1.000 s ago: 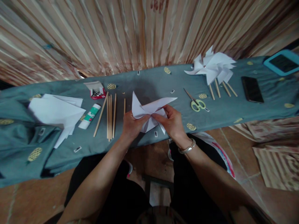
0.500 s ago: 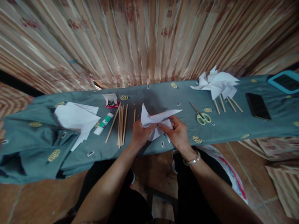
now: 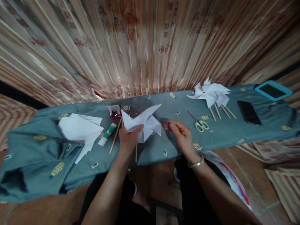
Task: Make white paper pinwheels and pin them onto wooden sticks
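Note:
My left hand point(image 3: 129, 139) is closed on a white paper pinwheel point(image 3: 150, 125), its thumb pressed on the middle where the folded points meet. Off to the pinwheel's right, my right hand point(image 3: 180, 134) is apart from it, thumb and index finger pinched together. Whatever lies between those fingertips is too small to make out. Wooden sticks point(image 3: 114, 140) lie by my left hand, several of them hidden behind it and the paper. Beyond them stands an open red and white box point(image 3: 114, 112) of small metal pieces. A glue stick point(image 3: 107, 134) lies to their left.
Cut white paper sheets point(image 3: 79, 128) are stacked at the left on the green cloth point(image 3: 150, 154). Scissors point(image 3: 200, 123) lie right of my right hand. Several pinwheels on sticks point(image 3: 214, 93), a black phone point(image 3: 249, 112) and a blue-framed device point(image 3: 273, 90) sit farther right. A curtain point(image 3: 150, 47) hangs behind.
My right hand has let go of the pinwheel and moved a little right of it, fingers pinched. My left hand has carried the pinwheel left, over the sticks. The camera view has shifted slightly.

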Demonstrator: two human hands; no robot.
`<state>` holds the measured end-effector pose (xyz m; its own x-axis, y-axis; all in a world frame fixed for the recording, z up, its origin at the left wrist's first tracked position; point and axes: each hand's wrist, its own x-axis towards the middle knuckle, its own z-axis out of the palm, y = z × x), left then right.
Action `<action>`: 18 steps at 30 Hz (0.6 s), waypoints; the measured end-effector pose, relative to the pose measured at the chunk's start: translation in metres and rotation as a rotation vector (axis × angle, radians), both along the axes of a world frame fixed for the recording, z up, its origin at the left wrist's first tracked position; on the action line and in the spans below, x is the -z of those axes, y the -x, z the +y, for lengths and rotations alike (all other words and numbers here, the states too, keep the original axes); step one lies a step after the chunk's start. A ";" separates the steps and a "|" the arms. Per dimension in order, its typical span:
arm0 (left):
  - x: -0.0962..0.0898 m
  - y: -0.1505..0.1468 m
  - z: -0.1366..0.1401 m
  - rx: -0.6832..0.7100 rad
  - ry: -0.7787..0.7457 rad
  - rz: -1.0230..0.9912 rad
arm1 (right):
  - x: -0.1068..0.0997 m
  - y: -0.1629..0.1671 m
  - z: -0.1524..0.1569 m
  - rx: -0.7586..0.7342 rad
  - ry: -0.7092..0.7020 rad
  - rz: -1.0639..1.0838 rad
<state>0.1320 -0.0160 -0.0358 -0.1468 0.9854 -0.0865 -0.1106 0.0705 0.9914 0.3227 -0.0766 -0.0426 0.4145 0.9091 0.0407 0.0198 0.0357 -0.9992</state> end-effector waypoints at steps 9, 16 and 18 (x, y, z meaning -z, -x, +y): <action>-0.028 0.053 0.023 -0.400 -0.137 -0.014 | 0.016 0.017 0.003 -0.103 0.021 -0.386; -0.035 0.080 0.032 -0.477 -0.213 -0.146 | -0.012 0.039 0.036 -0.439 -0.005 -0.941; -0.038 0.084 0.032 -0.506 -0.214 -0.193 | -0.022 0.049 0.058 -0.486 0.037 -1.058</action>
